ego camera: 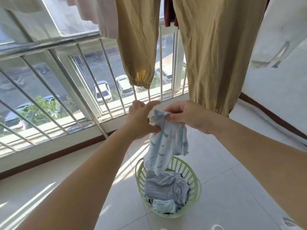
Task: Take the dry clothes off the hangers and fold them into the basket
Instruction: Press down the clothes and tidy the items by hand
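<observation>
Both hands hold a small pale-blue printed garment (167,141) up in front of the person, above the green basket (196,181) that stands on the tiled floor (232,188). The left hand (141,118) pinches the top of the cloth between thumb and fingers, and a bit of white shows at its fingertips; whether that is a hanger or part of the cloth I cannot tell. The right hand (187,115) has its fingers curled round the bunched upper edge just beside the left. The rest of the garment hangs loose and crumpled, its lower end dangling over the basket's far rim.

The step in hand looks like the start of folding: the piece seems to be off the line but has no fold in it yet. In the basket lie a grey-blue garment (164,185) and a lighter blue piece (164,206) near the rim closest to the person, so part of the job is done.

The next move probably calls for the hands to move apart along the top edge, so the cloth spreads flat and can be doubled over before it is lowered. The fabric is thin and limp, so it may twist or slip unless both corners are held.

The tan trousers (216,55) hang overhead, with a pale pink piece (103,17) toward the window railing (49,47), so more remains to be taken down.
</observation>
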Tool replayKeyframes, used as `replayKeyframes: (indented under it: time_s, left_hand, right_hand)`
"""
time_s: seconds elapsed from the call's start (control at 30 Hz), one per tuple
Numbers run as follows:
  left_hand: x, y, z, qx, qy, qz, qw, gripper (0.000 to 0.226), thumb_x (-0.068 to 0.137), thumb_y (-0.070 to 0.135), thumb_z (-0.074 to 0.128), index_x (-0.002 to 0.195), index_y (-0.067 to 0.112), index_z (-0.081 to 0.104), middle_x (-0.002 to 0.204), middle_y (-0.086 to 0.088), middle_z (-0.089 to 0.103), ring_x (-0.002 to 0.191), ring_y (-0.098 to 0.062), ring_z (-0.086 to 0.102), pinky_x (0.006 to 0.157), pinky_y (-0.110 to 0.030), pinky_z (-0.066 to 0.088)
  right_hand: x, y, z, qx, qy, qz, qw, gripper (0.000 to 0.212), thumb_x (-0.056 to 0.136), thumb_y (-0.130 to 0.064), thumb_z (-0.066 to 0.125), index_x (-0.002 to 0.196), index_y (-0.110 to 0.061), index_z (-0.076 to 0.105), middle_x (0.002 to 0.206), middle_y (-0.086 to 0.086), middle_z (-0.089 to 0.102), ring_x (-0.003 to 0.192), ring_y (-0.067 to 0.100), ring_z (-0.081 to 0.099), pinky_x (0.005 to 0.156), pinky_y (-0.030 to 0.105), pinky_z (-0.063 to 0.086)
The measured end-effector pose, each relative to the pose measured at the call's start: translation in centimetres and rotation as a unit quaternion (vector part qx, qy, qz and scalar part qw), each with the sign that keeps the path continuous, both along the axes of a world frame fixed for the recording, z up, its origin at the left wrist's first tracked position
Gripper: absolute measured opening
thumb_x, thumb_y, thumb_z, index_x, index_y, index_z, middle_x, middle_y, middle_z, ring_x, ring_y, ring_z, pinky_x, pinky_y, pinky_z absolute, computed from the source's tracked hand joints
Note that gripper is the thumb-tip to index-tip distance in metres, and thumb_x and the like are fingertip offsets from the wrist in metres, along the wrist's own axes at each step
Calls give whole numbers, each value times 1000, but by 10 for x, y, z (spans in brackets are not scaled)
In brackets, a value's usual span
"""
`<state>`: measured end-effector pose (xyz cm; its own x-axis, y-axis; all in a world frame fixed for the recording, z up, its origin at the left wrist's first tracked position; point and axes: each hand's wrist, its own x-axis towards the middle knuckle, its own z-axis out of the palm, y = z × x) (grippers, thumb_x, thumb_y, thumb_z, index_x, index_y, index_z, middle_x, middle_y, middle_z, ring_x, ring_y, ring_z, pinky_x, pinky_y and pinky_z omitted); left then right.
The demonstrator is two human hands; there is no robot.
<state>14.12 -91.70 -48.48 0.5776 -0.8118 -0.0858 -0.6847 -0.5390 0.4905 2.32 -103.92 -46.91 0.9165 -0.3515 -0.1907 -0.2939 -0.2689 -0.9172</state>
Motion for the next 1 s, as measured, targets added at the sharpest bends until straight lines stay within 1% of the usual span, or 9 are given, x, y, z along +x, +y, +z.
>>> replayKeyframes:
  time_s: [0.07,0.13,0.23,0.33,0.47,0.6,0.73,0.9,1.0]
  left_hand:
    - [7,-3,-5,53,1,-41,998,48,71,28,75,116,23,59,118,-2,38,115,-22,33,99,-35,32]
    - [12,-3,-9,56,50,-58,995,28,76,22,72,99,12,62,100,1,48,99,-19,46,79,-26,41]
    - [17,-1,-16,76,71,-75,992,18,81,15,67,95,11,58,82,3,53,78,-15,49,60,-16,35]
    - [21,-2,-30,119,31,-104,987,11,83,16,64,91,13,57,84,1,54,83,-18,49,64,-24,35]
    - [18,-5,-64,158,23,-128,979,21,86,21,63,106,16,64,94,0,61,89,-17,51,78,-28,42]
    - [14,-9,-113,160,33,-117,980,24,89,21,59,113,17,64,87,6,53,84,-12,47,72,-23,35]
    - [20,-11,-165,137,29,-92,986,21,88,20,60,107,16,67,93,0,64,81,-13,47,70,-23,34]
    - [27,-14,-234,125,45,-64,989,14,87,20,62,99,16,69,88,-3,66,79,-19,53,69,-25,38]
    - [23,-11,-277,120,56,-51,990,11,87,16,61,94,15,68,83,-3,64,78,-21,53,66,-26,36]
  right_hand:
    - [1,-3,-2,1,-8,9,1000,11,91,-19,58,89,-27,65,88,-3,65,90,16,62,85,28,53]
    - [1,-7,-6,16,-12,7,1000,11,91,-20,57,88,-26,65,80,-5,62,80,11,60,77,24,52]
    - [-2,-18,-15,-10,36,37,999,12,84,-18,68,95,-22,67,69,-4,53,68,11,53,67,26,48]
    - [-3,-28,-30,-139,166,99,971,22,78,-18,74,96,-24,65,72,-6,56,68,12,55,65,24,49]
    - [2,-31,-65,-342,281,158,883,14,81,-18,68,92,-10,69,86,6,64,74,18,55,65,27,47]
    - [6,-36,-111,-388,281,170,861,9,87,-15,58,89,-11,65,83,3,59,74,18,50,61,24,39]
    - [10,-43,-158,-425,236,179,855,12,92,-13,48,81,-19,51,68,-5,42,73,18,45,51,25,27]
    - [16,-49,-225,-482,201,191,831,19,94,-12,41,82,-27,41,76,-6,41,75,19,42,71,29,28]
    - [13,-47,-266,-510,202,224,805,21,94,-10,39,83,-28,37,69,-7,31,73,19,42,73,29,26]
